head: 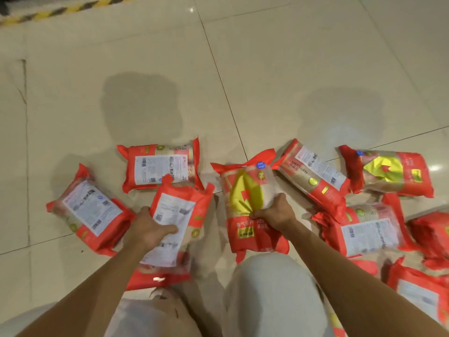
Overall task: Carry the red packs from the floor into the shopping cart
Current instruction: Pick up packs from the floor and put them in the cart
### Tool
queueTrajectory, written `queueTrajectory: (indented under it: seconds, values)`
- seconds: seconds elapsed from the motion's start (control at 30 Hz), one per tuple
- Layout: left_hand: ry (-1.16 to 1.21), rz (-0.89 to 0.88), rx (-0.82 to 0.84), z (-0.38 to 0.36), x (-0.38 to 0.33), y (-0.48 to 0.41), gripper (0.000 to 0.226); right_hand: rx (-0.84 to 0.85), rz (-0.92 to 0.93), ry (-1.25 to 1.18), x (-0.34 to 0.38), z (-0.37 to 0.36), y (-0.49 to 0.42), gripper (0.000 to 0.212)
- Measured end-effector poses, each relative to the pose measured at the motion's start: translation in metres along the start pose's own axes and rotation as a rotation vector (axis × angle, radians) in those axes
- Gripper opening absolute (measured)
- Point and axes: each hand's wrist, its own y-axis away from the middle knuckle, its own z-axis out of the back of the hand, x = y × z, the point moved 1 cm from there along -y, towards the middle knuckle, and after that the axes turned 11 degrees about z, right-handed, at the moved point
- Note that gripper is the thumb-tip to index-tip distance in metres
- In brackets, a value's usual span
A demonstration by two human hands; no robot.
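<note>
Two packs in hand, several more on floor [291,69]; cart not in view.
Left grip [150,229] clasps white-label pack [170,210] at mid-length, fingers across label. Right grip [274,212] is curled round yellow-front pack [243,195] at its waist. Both long axes run fwd, away from body, approx. in line w/ forearms. Remaining packs [369,229] lie mostly right, nearer right grip. Cart direction: cannot tell.

Floor [291,69]: large glossy cream tiles, with thin dark grout lines [218,76] running diagonally. A yellow-and-black hazard stripe [60,10] crosses the upper left corner. A dark crack [24,88] runs down a tile at the left edge. Two soft shadows [143,105] lie mid-frame. Small bright light reflections [192,9] show near the top and at the right edge.
</note>
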Motion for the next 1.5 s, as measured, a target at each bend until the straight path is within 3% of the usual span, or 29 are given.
queueTrajectory:
  seconds: [0.17, 0.33, 0.4, 0.57, 0.8, 0.97, 1.1, 1.2, 1.33, 1.5]
  values:
    - [0.337, -0.057, -0.078, 0.090, -0.044, 0.128, 0.065, -0.065, 0.197, -0.051, 0.100, 0.047, 0.117, 0.084]
    - [0.503, -0.148, -0.130, 0.213, -0.111, 0.268, 0.074, -0.117, 0.330, -0.121, 0.230, 0.111, 0.244, 0.077]
    - [0.518, -0.221, -0.135, 0.285, -0.145, 0.352, 0.079, -0.132, 0.400, -0.148, 0.296, 0.164, 0.324, 0.075]
    - [0.640, -0.400, -0.175, 0.391, -0.190, 0.484, 0.080, -0.234, 0.546, -0.147, 0.385, 0.243, 0.447, 0.084]
    - [0.734, -0.626, -0.418, 0.510, -0.222, 0.667, 0.084, -0.294, 0.857, -0.192, 0.505, 0.319, 0.594, 0.079]
    - [0.821, -0.716, -0.568, 0.577, -0.196, 0.766, 0.085, -0.309, 1.059, -0.166, 0.570, 0.329, 0.684, 0.080]
    - [0.905, -0.732, -0.668, 0.607, -0.152, 0.822, 0.073, -0.274, 1.181, -0.117, 0.601, 0.314, 0.739, 0.076]
    - [0.979, -0.720, -0.766, 0.619, -0.106, 0.851, 0.075, -0.190, 1.263, -0.087, 0.617, 0.288, 0.773, 0.078]
    - [0.985, -0.700, -0.899, 0.627, -0.045, 0.886, 0.053, -0.027, 1.338, -0.090, 0.630, 0.240, 0.812, 0.072]
    - [1.111, -0.578, -1.050, 0.634, 0.043, 0.914, 0.058, 0.151, 1.428, -0.027, 0.645, 0.168, 0.860, 0.069]
